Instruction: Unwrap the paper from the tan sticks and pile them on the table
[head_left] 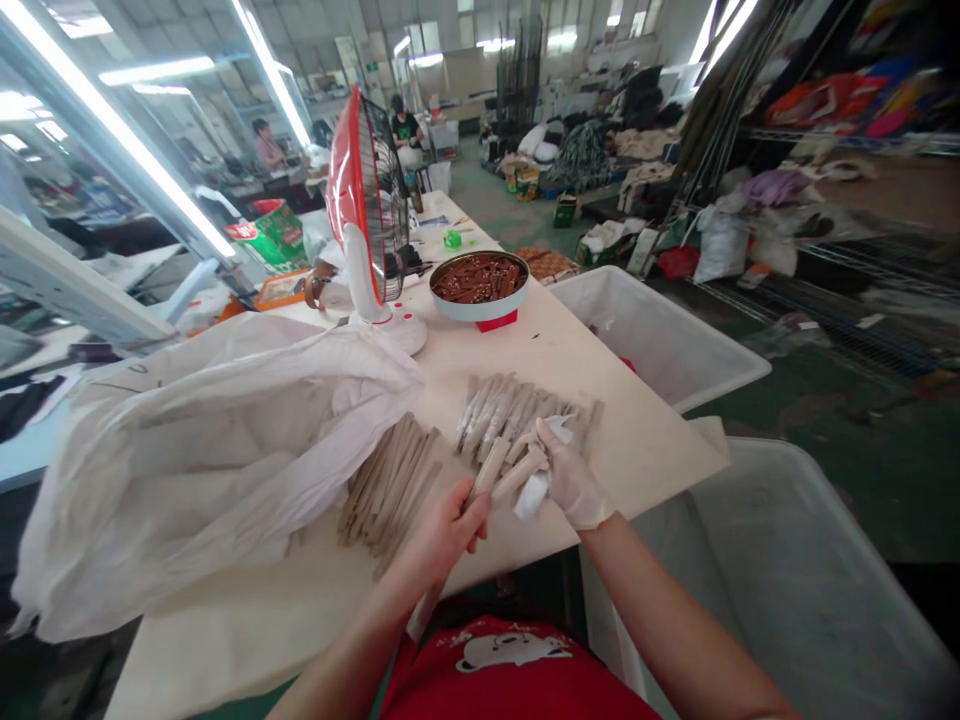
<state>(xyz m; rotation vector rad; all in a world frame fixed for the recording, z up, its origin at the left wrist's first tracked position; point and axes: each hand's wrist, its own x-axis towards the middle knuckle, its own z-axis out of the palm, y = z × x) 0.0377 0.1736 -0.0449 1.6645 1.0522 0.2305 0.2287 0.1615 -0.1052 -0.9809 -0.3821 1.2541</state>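
My left hand is closed around a flat beige strip, whose tail hangs down below the fist toward my apron. Another bent length of beige strip runs from there to my right hand, which wears a thin whitish glove. Its fingers are pinched on a white cloth-like piece that sticks out above and below them, against the strip. Just beyond my hands lies a row of beige strips, some with a shiny surface. To the left, a pile of similar matte strips rests on the table.
A large white sack covers the table's left side. Behind stand a red-and-white fan and a round tin of brown pieces. Translucent bins flank the table's right edge. Two people sit farther back.
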